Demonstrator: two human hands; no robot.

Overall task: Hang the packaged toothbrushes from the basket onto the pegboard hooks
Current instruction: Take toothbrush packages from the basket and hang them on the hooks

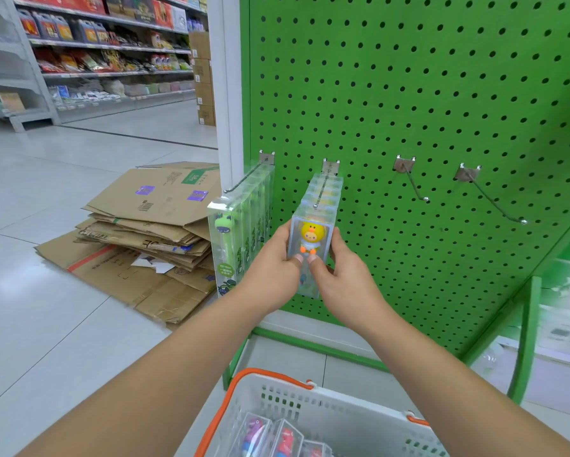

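Observation:
A clear toothbrush pack with a yellow duck figure (312,237) hangs at the front of a row on the second hook (323,189) of the green pegboard (409,94). My left hand (273,262) grips its left side and my right hand (339,275) grips its right side, both thumbs on its front. Green-figure packs (225,245) fill the first hook to the left. Two bare hooks (415,184) (494,199) stick out to the right. The white basket (343,420) with orange handles sits below, with several more packs (277,437) in it.
Flattened cardboard boxes (145,232) are stacked on the tiled floor to the left. Store shelves with goods (105,44) stand far left. A green shelf frame (527,341) stands at the right.

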